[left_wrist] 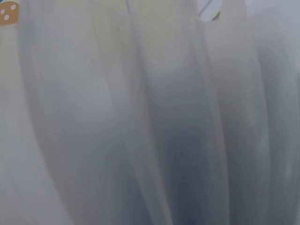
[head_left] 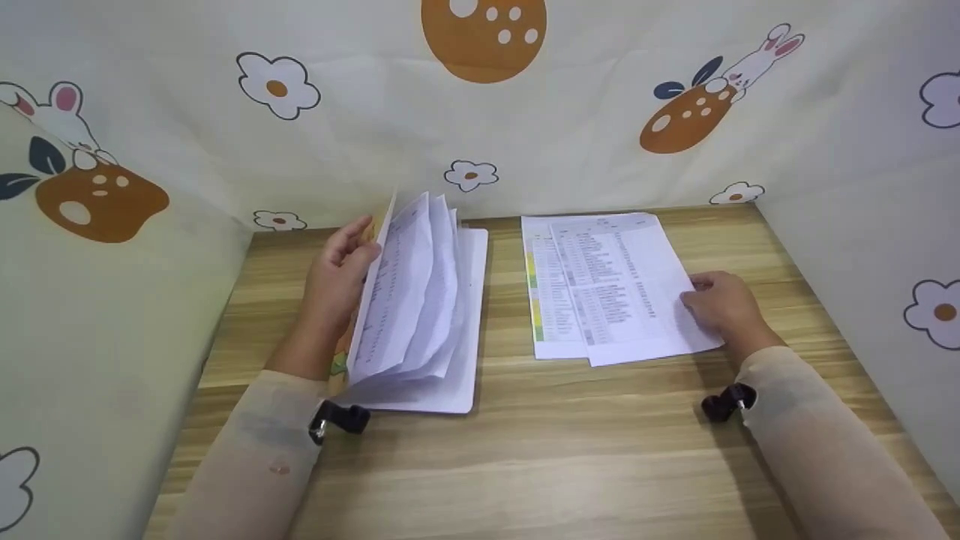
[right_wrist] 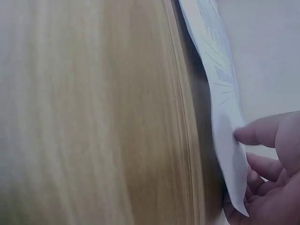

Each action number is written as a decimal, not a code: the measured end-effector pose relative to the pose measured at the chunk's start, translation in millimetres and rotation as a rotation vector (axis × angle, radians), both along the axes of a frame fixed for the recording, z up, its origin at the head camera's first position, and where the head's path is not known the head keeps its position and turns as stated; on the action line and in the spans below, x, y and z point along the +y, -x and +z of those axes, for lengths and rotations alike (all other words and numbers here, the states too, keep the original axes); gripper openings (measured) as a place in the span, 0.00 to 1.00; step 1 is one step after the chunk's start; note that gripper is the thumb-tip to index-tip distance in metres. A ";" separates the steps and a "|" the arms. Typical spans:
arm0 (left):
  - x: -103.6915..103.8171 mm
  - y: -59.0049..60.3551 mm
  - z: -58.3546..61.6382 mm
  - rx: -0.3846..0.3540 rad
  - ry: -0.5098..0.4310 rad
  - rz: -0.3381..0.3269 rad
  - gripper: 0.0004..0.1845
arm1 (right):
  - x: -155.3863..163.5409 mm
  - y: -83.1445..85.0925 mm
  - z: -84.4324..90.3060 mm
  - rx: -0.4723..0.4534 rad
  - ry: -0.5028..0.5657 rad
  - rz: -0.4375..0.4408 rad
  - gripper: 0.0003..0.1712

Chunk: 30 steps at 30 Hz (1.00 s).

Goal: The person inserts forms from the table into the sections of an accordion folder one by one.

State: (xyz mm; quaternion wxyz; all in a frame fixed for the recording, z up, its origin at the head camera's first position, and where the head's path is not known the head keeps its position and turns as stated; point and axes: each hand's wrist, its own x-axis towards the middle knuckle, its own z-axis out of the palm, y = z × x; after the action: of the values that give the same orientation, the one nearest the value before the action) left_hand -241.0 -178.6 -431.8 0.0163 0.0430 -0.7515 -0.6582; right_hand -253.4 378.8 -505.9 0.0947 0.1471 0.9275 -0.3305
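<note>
Pale sleeves (head_left: 829, 442) overhang the worktop (head_left: 540, 465), the left hand (head_left: 339, 279) gripping a booklet (head_left: 397, 300) toward the left edge, the right hand (head_left: 726, 306) pinching a sheet (head_left: 637, 300) toward the right edge, probably light, floppy, best held marginally.

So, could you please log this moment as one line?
left hand: holds folder open; pages: fanned; right hand: pinches printed sheet by edge; printed sheet: overlaps colour-striped sheet

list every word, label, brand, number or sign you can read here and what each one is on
None can be read, so nothing to quote.
Top loose sheet: rows of print, too small.
Sheet beneath it: print too small, beside coloured blocks.
Booklet pages: lines of print, too small.
Backdrop: pictures, no lettering visible.
</note>
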 end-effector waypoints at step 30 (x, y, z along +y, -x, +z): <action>0.5 1.1 0.2 -0.018 -0.011 -0.010 0.29 | 26.3 -11.9 7.7 -0.068 0.176 0.029 0.30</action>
State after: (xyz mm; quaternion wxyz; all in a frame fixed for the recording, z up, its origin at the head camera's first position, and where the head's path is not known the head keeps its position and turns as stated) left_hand -242.2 -178.1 -431.6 0.0061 0.0452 -0.7483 -0.6618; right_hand -241.4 405.2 -498.2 0.1435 0.1356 0.8931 -0.4043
